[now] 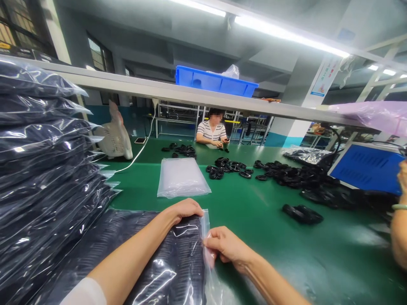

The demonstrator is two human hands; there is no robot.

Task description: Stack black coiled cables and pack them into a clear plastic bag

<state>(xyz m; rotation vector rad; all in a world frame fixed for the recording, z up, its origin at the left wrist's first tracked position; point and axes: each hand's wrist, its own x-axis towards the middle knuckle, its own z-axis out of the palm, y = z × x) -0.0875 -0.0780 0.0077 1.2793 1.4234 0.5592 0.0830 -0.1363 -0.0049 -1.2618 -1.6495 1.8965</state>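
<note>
A clear plastic bag holding dark folded fabric lies on the green table right in front of me. My left hand rests curled on the top corner of this bag, pressing it down. My right hand pinches the open plastic flap at the bag's right edge, fingers closed on the film.
A tall pile of bagged dark garments rises at my left. A stack of empty clear bags lies ahead. Several black coiled items are scattered mid-table. Another person sits across; someone's arm shows at the right edge. A blue bin sits on the shelf.
</note>
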